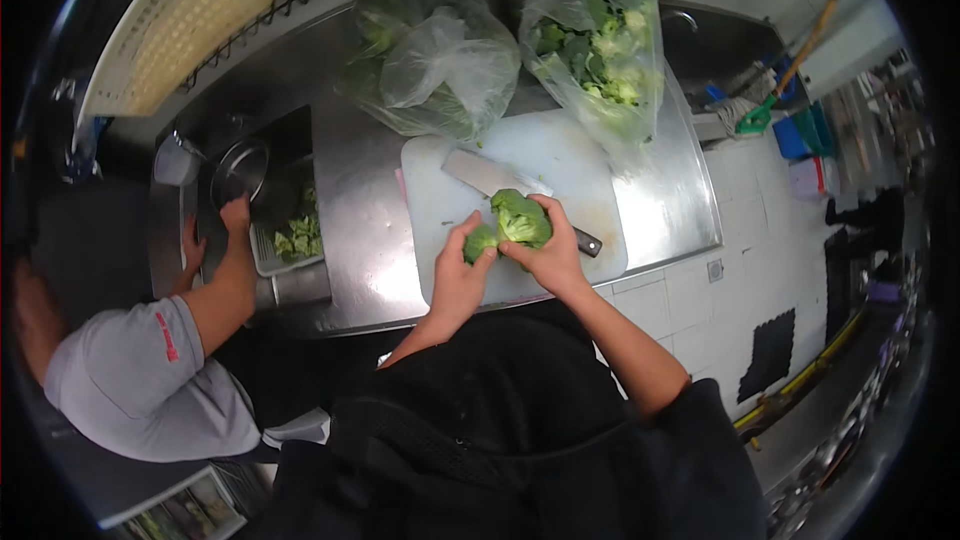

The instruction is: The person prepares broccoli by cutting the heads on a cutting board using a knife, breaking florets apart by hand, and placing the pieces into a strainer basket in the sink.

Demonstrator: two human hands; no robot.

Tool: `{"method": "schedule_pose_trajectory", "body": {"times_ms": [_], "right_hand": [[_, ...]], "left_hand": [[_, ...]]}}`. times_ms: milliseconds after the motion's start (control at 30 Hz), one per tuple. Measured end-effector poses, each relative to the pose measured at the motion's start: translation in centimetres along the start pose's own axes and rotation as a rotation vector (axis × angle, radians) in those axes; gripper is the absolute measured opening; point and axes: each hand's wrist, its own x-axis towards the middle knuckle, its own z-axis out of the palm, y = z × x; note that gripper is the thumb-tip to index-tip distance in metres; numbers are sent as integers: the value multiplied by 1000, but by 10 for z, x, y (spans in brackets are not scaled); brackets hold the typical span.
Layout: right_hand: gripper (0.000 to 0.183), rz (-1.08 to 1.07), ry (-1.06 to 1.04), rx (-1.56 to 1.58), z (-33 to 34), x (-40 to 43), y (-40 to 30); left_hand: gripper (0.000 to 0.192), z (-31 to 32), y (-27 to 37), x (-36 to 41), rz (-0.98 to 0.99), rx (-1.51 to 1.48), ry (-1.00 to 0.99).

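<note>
Over the white cutting board (442,195), my left hand (457,270) holds a small broccoli floret (478,241) between thumb and fingers. My right hand (559,255) grips a larger piece of broccoli (519,217) right beside it, the two pieces touching or nearly so. A broad-bladed kitchen knife (484,172) lies on the board behind the broccoli; my right hand hides part of it, and its dark handle (589,241) shows to the right. A few green crumbs dot the board.
Two clear plastic bags stand behind the board: a knotted one (442,60) and one with leafy florets (600,52). At left, a co-worker's arm (225,262) reaches into a sink with a metal bowl (240,172) and a tray of cut greens (296,240). The steel counter (360,240) ends at right.
</note>
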Motion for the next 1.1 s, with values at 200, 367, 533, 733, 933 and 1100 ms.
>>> {"method": "schedule_pose_trajectory", "body": {"times_ms": [200,367,533,733,933,1100], "right_hand": [[70,-236,199,-405,-2,-4,7],[65,-285,136,-373,0,-17,-8],[67,-127,114,-356,2,-31,10],[73,45,-89,-63,4,-22,3],[70,332,-151,461,6,-19,-24],[68,395,-90,623,7,-19,-26]], "left_hand": [[55,-8,-6,17,91,166,-129],[52,-6,26,25,197,356,-291],[46,-4,-2,7,206,307,-183],[56,-35,-2,3,-397,-871,-106],[40,-59,0,15,-523,-1157,-68],[29,-51,-1,14,-531,-1200,-23]]}}
